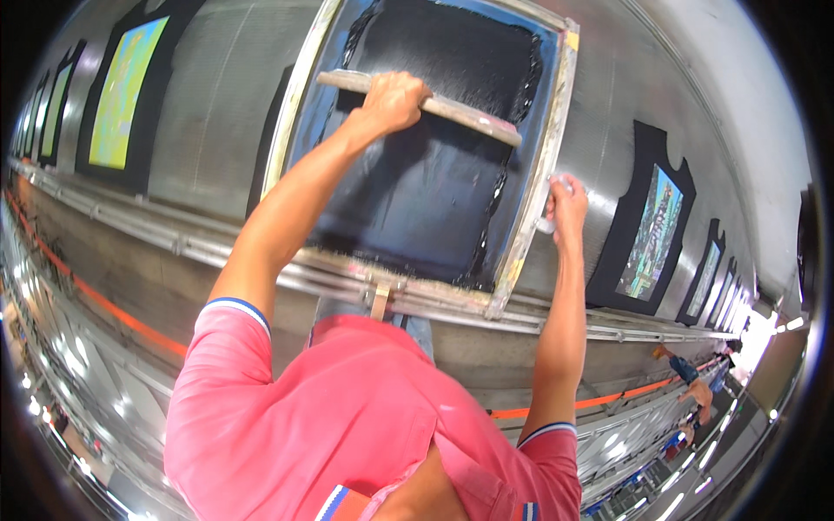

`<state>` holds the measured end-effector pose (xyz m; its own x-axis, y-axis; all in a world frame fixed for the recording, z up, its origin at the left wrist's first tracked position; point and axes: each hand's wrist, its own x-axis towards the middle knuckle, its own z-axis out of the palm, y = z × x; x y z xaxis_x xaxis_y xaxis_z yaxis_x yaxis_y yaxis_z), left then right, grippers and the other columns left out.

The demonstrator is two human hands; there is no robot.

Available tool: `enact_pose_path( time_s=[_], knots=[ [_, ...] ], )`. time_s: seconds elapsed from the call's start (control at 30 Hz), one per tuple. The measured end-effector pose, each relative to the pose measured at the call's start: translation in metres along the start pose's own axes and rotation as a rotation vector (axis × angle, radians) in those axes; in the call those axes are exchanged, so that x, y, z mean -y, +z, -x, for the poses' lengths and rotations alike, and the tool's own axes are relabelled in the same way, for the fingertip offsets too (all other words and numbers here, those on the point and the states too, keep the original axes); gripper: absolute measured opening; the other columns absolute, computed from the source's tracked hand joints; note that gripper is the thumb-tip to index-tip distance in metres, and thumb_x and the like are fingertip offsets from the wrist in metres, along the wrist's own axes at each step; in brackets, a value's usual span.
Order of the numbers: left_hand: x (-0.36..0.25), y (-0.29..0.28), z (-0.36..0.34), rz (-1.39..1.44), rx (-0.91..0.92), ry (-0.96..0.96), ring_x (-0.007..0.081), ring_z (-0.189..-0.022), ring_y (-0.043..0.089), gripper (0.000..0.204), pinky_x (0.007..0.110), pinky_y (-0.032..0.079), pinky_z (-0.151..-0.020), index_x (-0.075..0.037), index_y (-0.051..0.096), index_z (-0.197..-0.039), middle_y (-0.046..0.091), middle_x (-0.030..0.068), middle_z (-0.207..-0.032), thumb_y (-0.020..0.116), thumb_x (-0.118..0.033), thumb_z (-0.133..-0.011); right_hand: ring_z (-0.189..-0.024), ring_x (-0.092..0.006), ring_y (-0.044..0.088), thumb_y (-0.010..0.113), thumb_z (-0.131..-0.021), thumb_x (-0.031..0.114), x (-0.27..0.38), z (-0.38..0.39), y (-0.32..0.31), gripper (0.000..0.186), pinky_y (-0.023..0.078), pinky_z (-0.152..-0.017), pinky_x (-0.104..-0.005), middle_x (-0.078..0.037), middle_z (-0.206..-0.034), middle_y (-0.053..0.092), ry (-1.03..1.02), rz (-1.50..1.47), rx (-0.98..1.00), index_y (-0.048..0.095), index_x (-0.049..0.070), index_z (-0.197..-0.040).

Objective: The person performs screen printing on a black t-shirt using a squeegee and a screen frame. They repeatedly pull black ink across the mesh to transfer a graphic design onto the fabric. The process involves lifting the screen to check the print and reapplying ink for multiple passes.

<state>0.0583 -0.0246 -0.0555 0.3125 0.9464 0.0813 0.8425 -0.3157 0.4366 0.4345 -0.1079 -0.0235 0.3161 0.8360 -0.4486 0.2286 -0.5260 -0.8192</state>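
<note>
A screen-printing frame [563, 95] with worn pale rails lies in front of me. Across its mesh runs a wooden-handled squeegee [473, 118], tilted slightly down to the right. My left hand [395, 102] is wrapped over the squeegee's handle, left of its middle. Thick black ink [452, 43] covers the mesh beyond the squeegee; nearer me the mesh is smeared dark, with ink ridges along its sides. My right hand [567, 204] is closed beside the frame's right rail, around something whitish that I cannot make out.
Black garment pieces with colourful prints lie along the long grey table [208, 95]: a yellow-green print [129, 91] at left, a multicoloured one [651, 230] at right, several more farther off. Metal rails [174, 221] follow the near edge. Another person [695, 386] is far right.
</note>
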Motion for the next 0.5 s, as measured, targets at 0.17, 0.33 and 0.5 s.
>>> enact_pose_path(
  time_s=[0.17,0.33,0.5],
  knots=[
    [-0.058,-0.003,0.168,0.074,0.009,-0.049,0.0373,-0.084,0.071,0.034,0.047,0.056,-0.072,-0.009,0.073,-0.103,0.072,0.0185,-0.091,0.059,0.001,-0.074,-0.048,-0.0069,0.048,0.073,-0.091,0.023,-0.008,-0.009,0.004,0.037,0.035,-0.038,-0.0243,0.000,-0.066,0.056,-0.053,0.000,0.047,0.059,-0.001,-0.115],
    [-0.107,0.004,0.313,0.055,-0.076,-0.007,0.0326,-0.116,0.065,0.042,0.044,0.051,-0.099,-0.001,0.068,-0.113,0.069,0.0158,-0.121,0.062,0.001,-0.072,-0.052,-0.0092,0.053,0.073,-0.090,0.028,0.001,-0.008,0.019,0.031,0.039,-0.042,-0.0268,-0.004,-0.070,0.060,-0.128,0.057,-0.027,0.067,-0.001,-0.099],
    [-0.103,-0.007,0.332,0.099,-0.110,0.068,0.0315,-0.122,0.062,0.046,0.046,0.048,-0.103,-0.002,0.066,-0.119,0.067,0.0143,-0.127,0.066,-0.005,-0.073,-0.074,-0.0142,0.060,0.074,-0.088,0.028,-0.002,-0.024,0.013,0.032,0.048,-0.070,-0.0323,-0.006,-0.081,0.070,-0.387,0.131,-0.345,0.075,-0.002,-0.099]
  ],
)
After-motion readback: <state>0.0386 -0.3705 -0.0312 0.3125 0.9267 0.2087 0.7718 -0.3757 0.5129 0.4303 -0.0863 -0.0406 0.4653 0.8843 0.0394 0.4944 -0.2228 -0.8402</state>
